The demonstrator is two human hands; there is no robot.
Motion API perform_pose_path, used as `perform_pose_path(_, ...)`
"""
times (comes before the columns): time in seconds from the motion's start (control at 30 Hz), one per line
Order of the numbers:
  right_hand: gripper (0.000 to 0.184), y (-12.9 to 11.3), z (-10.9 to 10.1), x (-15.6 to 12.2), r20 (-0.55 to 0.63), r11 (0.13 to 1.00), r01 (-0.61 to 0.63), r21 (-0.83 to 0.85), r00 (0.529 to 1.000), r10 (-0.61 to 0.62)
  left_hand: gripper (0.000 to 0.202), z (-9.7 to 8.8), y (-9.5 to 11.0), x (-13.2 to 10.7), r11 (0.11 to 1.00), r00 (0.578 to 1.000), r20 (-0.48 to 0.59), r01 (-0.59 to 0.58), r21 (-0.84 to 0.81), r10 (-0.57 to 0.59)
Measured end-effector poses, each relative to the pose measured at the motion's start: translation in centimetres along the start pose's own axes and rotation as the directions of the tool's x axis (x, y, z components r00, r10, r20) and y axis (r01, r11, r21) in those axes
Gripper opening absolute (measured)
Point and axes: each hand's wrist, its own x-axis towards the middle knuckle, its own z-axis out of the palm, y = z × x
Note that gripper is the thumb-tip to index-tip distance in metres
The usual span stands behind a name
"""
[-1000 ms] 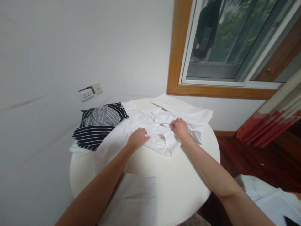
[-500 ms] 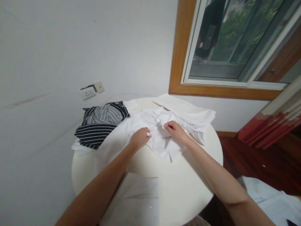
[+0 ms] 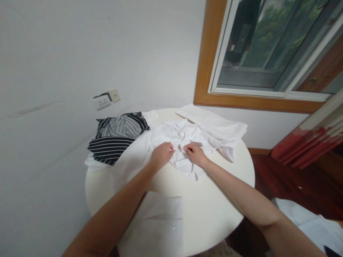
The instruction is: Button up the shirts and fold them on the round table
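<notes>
A crumpled white garment (image 3: 184, 137) lies spread on a round white table (image 3: 214, 203). My left hand (image 3: 161, 155) rests on its near left part with the fingers curled into the cloth. My right hand (image 3: 195, 154) sits just to the right of it, pinching a fold of the same garment. The two hands are nearly touching. A black-and-white striped garment (image 3: 118, 137) lies bunched at the table's far left, apart from both hands.
A folded white cloth (image 3: 155, 228) lies at the table's near edge under my left forearm. Behind the table are a white wall with a socket (image 3: 103, 100) and a wood-framed window (image 3: 268, 53). To the right there are a dark wooden floor, a red-and-cream curtain (image 3: 311, 139) and papers (image 3: 308, 223).
My right hand has slid left across the white garment, dragging a fold toward my left hand. The garment's near flap has bunched up. My left hand stayed almost in place.
</notes>
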Motion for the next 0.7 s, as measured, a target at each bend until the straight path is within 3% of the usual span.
perform_pose_path(0.27, 0.014, -1.0, 0.0, -0.6, -0.026, 0.999, -0.043, -0.019, 0.999, 0.042, 0.018, -0.5, 0.7, -0.5, 0.993, 0.999, 0.003, -0.032, 0.109, 0.032)
perform_pose_path(0.43, 0.012, -0.9, 0.4, -0.7, -0.032, 0.999, 0.018, -0.038, 0.999, -0.019, 0.021, -0.6, 0.8, -0.5, 0.989, 0.999, 0.02, -0.047, 0.138, 0.045)
perform_pose_path(0.57, 0.013, -1.0, 0.1, -0.7, -0.047, 1.0, -0.007, -0.004, 0.999, 0.007, 0.019, -1.0, 0.8, -0.4, 0.996, 0.997, -0.021, -0.075, 0.053, 0.076)
perform_pose_path(0.7, 0.016, -1.7, -1.0, -0.6, -0.099, 0.997, 0.017, 0.079, 0.995, -0.009, 0.016, -1.3, 1.7, -0.4, 0.984, 0.994, -0.076, -0.084, -0.157, 0.073)
